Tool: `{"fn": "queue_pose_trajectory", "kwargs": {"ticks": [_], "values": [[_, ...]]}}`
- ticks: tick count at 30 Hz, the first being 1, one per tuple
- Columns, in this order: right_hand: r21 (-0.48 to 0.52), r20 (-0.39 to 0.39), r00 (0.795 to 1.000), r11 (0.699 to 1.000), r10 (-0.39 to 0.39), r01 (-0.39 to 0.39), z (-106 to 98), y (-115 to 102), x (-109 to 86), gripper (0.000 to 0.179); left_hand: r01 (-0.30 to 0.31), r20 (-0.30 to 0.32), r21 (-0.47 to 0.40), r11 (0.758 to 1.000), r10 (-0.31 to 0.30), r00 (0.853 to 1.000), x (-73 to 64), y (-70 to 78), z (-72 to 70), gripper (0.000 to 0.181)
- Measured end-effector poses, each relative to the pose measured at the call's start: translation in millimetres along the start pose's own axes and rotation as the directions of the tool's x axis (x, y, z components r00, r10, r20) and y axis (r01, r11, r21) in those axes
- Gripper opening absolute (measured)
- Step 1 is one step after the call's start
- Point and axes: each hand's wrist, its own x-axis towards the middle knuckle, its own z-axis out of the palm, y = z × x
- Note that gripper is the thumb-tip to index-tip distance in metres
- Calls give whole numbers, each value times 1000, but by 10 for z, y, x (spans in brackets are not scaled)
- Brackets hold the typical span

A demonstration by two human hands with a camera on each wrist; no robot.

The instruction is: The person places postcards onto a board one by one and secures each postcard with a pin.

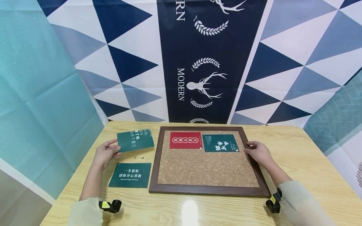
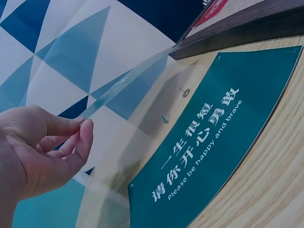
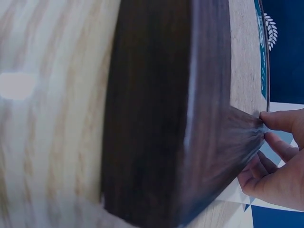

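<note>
My left hand [image 1: 105,153] pinches a green card [image 1: 135,140] by its left edge, between thumb and fingers. The card is raised above the table at the left of the corkboard; in the left wrist view it shows nearly edge-on. My right hand [image 1: 258,153] holds the right side of the corkboard's dark brown frame [image 1: 207,190], with thumb and fingertips at its edge in the right wrist view. On the cork [image 1: 207,169] lie a red card [image 1: 185,140] and another green card [image 1: 212,143], each with a pin at its lower right corner.
Below the raised card, two loose pushpins, one [image 1: 142,157] round-headed, lie on the wooden table [image 1: 299,163]. A green card with white writing [image 1: 130,175] lies flat left of the frame. A patterned cloth [image 1: 135,62] hangs behind the table.
</note>
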Motion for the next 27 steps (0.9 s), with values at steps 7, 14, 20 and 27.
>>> {"fn": "queue_pose_trajectory", "kwargs": {"ticks": [7, 14, 20, 27], "values": [[-7, -7, 1000, 1000, -6, 6, -2, 2, 2, 49, -10, 21, -41, 999, 11, 1000, -27, 31, 15, 54], [-4, -11, 1000, 1000, 12, -12, 12, 5, 12, 49, -34, 73, -74, 997, 39, 997, -62, 108, 79, 56], [-6, -3, 1000, 1000, 9, -9, 12, 20, 18, 49, -41, 89, -60, 997, 46, 995, -96, 144, 163, 57], [-1, -5, 1000, 1000, 11, -11, 15, 19, 17, 50, -48, 91, -10, 999, 48, 995, -103, 130, 235, 55]]}}
